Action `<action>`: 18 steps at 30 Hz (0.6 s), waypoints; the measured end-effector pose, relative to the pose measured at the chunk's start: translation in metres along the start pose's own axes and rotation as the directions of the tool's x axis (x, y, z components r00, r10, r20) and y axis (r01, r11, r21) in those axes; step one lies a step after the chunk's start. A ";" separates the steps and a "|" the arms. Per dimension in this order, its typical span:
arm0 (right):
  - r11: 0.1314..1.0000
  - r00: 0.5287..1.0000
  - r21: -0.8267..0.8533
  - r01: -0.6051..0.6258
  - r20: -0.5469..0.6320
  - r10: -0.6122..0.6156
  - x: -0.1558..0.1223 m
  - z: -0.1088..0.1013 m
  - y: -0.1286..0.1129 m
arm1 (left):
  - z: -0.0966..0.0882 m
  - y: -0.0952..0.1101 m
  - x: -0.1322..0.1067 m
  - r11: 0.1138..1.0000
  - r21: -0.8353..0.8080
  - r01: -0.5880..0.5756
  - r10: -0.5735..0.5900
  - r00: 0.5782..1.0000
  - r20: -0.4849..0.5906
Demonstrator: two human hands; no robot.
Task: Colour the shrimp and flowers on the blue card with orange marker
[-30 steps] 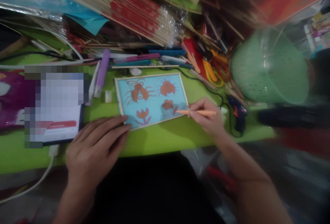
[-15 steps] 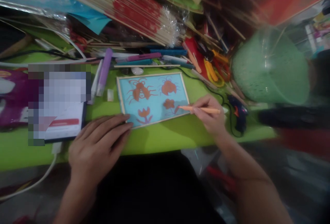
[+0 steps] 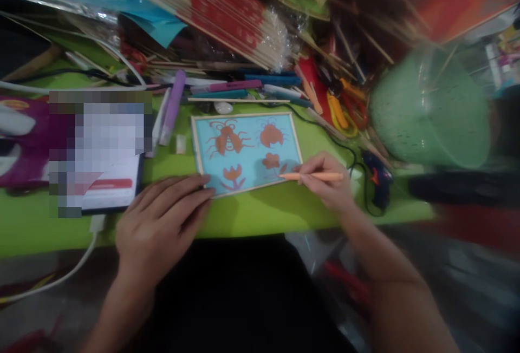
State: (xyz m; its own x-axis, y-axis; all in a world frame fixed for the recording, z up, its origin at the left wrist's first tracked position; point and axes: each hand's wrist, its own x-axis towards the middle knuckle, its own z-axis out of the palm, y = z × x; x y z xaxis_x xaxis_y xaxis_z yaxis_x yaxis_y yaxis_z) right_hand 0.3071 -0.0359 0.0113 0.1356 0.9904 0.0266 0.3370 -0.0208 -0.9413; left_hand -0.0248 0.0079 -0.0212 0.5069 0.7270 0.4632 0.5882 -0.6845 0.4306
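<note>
A light-blue picture board (image 3: 251, 150) with a thin wooden stick frame lies on the green table. It bears orange-brown drawings of two insects and two flowers. My right hand (image 3: 328, 182) pinches an orange marker pen (image 3: 319, 176), whose tip meets the board by the stem and leaves of the lower right flower. The heel of that hand rests near the board's right edge. My left hand (image 3: 166, 209) lies flat with fingers stretched, the fingertips on the board's lower left corner.
A phone with a partly blurred screen (image 3: 108, 196) stands at left, cabled. Behind the board lie a purple marker (image 3: 173, 106), several pens and yellow-handled pliers (image 3: 340, 112). At right are a green basket (image 3: 430, 109) and a glue gun (image 3: 377, 180). Bundled sticks (image 3: 227, 9) lie at the back.
The marker tip has moved from the right leaf down to the lower part of the flower's stem. My left hand keeps its place on the corner. The whole view has shifted slightly.
</note>
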 end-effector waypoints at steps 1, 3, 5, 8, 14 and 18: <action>1.000 1.000 -0.004 0.002 0.003 -0.002 0.000 0.000 0.000 | 0.000 0.000 0.000 1.000 -0.001 -0.001 0.001 1.000 0.003; 1.000 1.000 -0.016 0.002 0.010 -0.002 0.000 0.000 -0.002 | 0.000 0.000 0.000 1.000 0.006 -0.006 0.006 1.000 0.002; 0.999 1.000 -0.031 0.007 0.011 -0.007 0.000 0.001 -0.003 | 0.000 0.000 0.000 1.000 0.012 -0.013 0.013 1.000 -0.003; 0.999 1.000 -0.054 0.007 0.008 -0.007 0.000 0.001 -0.005 | 0.000 0.000 0.000 1.000 0.003 -0.001 0.001 1.000 0.001; 0.999 0.999 -0.051 0.012 0.036 -0.010 0.000 0.001 -0.006 | -0.001 0.002 0.002 1.000 0.002 -0.007 0.007 1.000 -0.001; 0.996 0.999 -0.087 0.033 0.044 -0.029 0.001 0.001 -0.007 | -0.001 0.004 0.005 1.000 -0.009 -0.011 0.011 1.000 -0.012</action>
State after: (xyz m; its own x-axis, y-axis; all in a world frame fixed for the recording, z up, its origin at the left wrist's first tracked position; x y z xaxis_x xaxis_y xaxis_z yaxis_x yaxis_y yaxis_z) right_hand 0.3037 -0.0343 0.0179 0.0845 0.9956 0.0393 0.4212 0.0001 -0.9070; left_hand -0.0206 0.0084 -0.0160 0.5057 0.7188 0.4770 0.5769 -0.6929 0.4326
